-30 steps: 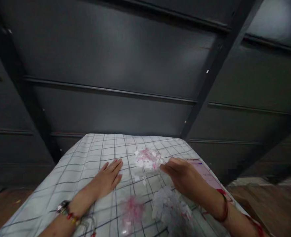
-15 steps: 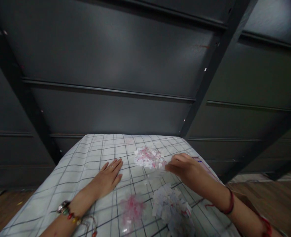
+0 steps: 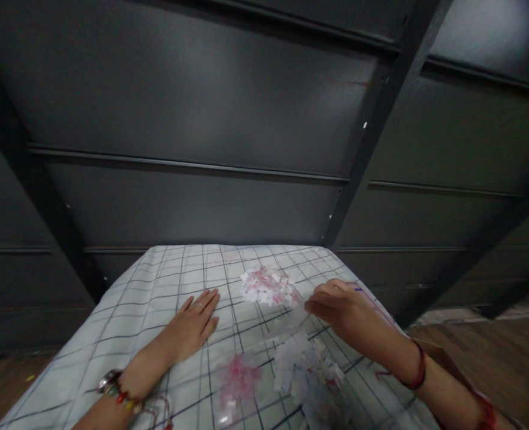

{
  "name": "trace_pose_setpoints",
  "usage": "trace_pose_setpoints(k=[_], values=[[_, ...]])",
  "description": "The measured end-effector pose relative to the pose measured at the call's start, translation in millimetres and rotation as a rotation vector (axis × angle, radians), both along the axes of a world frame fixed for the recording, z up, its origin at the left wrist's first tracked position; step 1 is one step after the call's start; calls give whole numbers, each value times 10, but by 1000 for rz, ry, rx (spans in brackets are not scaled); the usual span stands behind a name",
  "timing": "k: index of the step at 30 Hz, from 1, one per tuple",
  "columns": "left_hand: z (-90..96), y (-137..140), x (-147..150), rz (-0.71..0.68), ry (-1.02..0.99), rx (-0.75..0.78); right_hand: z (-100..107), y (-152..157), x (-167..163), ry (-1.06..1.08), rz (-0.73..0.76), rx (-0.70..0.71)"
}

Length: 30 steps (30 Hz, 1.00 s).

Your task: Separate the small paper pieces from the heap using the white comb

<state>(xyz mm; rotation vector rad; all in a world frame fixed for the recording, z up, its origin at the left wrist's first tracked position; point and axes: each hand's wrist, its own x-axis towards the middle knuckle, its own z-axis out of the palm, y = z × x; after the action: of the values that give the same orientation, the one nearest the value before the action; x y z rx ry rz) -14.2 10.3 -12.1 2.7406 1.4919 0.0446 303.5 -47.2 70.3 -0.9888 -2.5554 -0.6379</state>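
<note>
My left hand (image 3: 195, 325) lies flat on the white checked tablecloth (image 3: 125, 325), fingers stretched out and holding nothing. On the right, my right hand (image 3: 342, 307) is closed in a pinch on a clear plastic bag (image 3: 289, 322), whose thin, see-through body trails to the left over the cloth. Just beyond it sits a heap of white and pink paper scraps (image 3: 266, 285). Nearer to me are a pile of whitish plastic pieces (image 3: 306, 364) and a smaller pink clump in clear plastic (image 3: 239, 376). The bag's exact outline is hard to make out.
A dark metal panel wall (image 3: 210, 206) rises directly behind the table. A flat sheet with red and blue print (image 3: 358, 289) lies at the right table edge. Below right, a brown cardboard box (image 3: 441, 361) stands by the wooden floor (image 3: 492, 340).
My right hand has lifted the clear plastic bag a little, and more of it shows stretched to the left. My left hand stays flat. The view has shifted slightly.
</note>
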Motion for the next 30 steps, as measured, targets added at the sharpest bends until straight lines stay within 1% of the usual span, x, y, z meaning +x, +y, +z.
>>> trace_pose_setpoints(k=[4, 7, 9, 11, 13, 16, 20, 24, 27, 30], values=[[12, -7, 12, 0, 18, 6, 51, -79, 127, 18, 25, 66], [18, -11, 23, 11, 20, -6, 89, -70, 62, 23, -28, 93], [15, -8, 24, 18, 19, -22, 101, -51, -3, 11, -81, 87], [1, 3, 15, 13, 12, -22, 90, -43, -25, -10, -92, 81], [-22, 18, -2, -3, -7, 3, 60, -60, 23, -32, -77, 64], [-53, 36, -24, -29, -49, 23, 21, -128, 180, -27, -33, 67], [-69, 41, -29, -28, -58, -1, 55, -181, 328, -8, -108, 46], [-90, 51, -42, -37, -87, 17, 71, -68, 336, 20, -248, 32], [-96, 51, -56, -44, -92, 21, -2, 53, 349, 16, -308, 37], [-74, 37, -54, -35, -88, 12, -92, 109, 386, -22, -325, 58]])
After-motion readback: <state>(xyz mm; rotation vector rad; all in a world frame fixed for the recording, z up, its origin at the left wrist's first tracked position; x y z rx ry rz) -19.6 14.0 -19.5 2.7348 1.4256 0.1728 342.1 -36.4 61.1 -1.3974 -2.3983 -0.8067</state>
